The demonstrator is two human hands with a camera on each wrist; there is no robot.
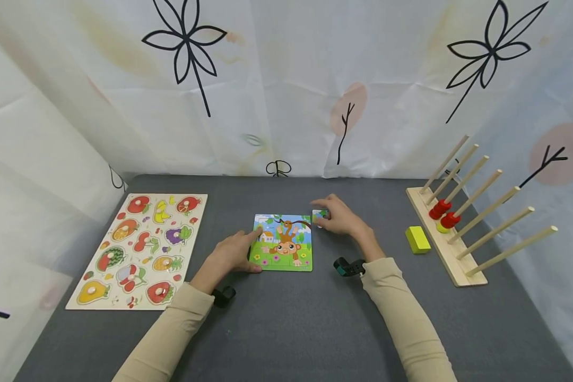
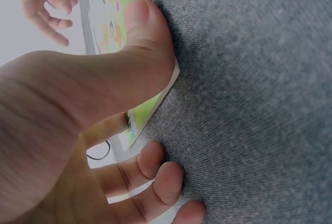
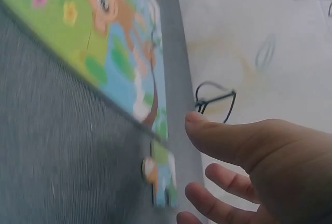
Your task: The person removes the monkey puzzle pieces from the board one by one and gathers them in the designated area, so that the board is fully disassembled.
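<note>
A person in beige sleeves (image 1: 410, 323) works at a dark gray tabletop (image 1: 286, 329). The landmark is the puzzle (image 1: 286, 252), lying flat in the middle: a brown monkey hanging upside down over green grass, with flowers, a small house and blue sky.

The left hand (image 1: 234, 252) is at the puzzle's left side, thumb resting on its near left corner, index finger touching the left edge, other fingers loosely bent; its grip is relaxed rather than clenched.

Just beside the puzzle's far right corner lies a loose piece (image 3: 164, 177), blue, green and white. The right hand (image 1: 341, 216) hovers by it, thumb and fingers spread apart; its grip is open, with nothing held.

Left of the puzzle lies a pale fruit board (image 1: 140, 257). To the puzzle's right are a yellow block (image 1: 417, 240) and, farther right, a wooden peg rack (image 1: 451, 252) with red beads (image 1: 440, 209) on two pegs. Beyond the puzzle hangs a white cloth (image 1: 286, 79) printed with black line plants.
</note>
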